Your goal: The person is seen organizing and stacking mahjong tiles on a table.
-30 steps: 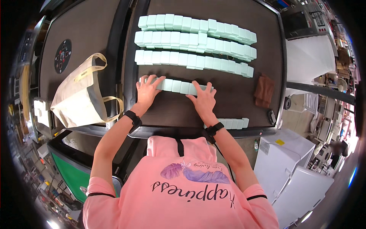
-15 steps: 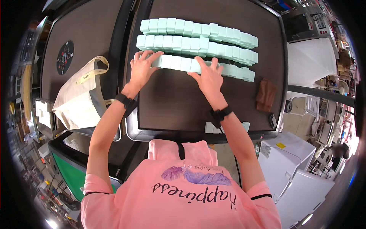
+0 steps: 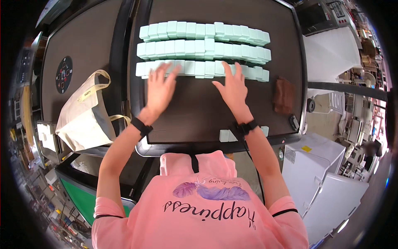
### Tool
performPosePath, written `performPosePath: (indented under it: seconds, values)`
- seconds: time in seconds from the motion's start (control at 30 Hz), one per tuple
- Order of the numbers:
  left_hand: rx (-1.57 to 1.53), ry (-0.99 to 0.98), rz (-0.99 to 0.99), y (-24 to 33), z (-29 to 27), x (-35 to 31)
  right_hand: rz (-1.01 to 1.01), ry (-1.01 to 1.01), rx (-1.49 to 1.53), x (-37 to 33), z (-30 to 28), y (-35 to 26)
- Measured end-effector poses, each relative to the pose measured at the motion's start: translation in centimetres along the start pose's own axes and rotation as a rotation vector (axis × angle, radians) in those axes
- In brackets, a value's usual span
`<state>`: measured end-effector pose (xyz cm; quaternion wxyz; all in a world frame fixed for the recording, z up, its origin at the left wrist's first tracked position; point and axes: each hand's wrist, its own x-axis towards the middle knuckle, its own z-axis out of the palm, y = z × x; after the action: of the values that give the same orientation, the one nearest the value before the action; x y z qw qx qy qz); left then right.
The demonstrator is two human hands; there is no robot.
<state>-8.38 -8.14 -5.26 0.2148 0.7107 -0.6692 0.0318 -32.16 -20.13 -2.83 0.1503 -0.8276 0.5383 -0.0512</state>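
Note:
Three long rows of pale green mahjong tiles lie across the dark table: a far row (image 3: 199, 30), a middle row (image 3: 182, 48) and a near row (image 3: 199, 68). By the left part of the near row is my left hand (image 3: 161, 89), a little blurred, fingers apart and nothing in it. My right hand (image 3: 233, 89) is spread at the right part of the same row, its fingertips over or against the tiles; whether they touch is hard to tell. A few loose tiles (image 3: 227, 135) sit at the near edge, partly behind my right wrist.
A brown folded cloth or pouch (image 3: 284, 95) lies at the table's right side, with a small black object (image 3: 294, 122) close by. On the left table stand a beige tote bag (image 3: 85, 116) and a round dark panel (image 3: 64, 74). White cabinets (image 3: 315, 166) are at the lower right.
My left hand has come off the near row's left end, drawing back toward me. My right hand stays near the row, fingers less bent. The whole view has shifted slightly.

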Motion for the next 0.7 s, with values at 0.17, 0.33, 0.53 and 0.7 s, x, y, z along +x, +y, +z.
performPosePath:
  seconds: [0.17,0.33,0.53,0.7]
  values:
    - [-0.463,-0.215,0.290,8.8,2.6,-4.8,0.162,0.158,0.045,-9.0,0.4,9.3]
    - [-0.547,-0.422,0.423,16.2,6.6,-10.0,0.451,0.187,-0.021,-19.7,1.3,18.7]
    - [-0.409,-0.431,0.390,22.3,9.4,-12.5,0.319,-0.059,0.118,-23.9,0.7,21.6]
    - [-0.316,-0.402,0.339,23.8,10.7,-12.8,0.339,-0.130,0.098,-23.1,-1.0,22.8]
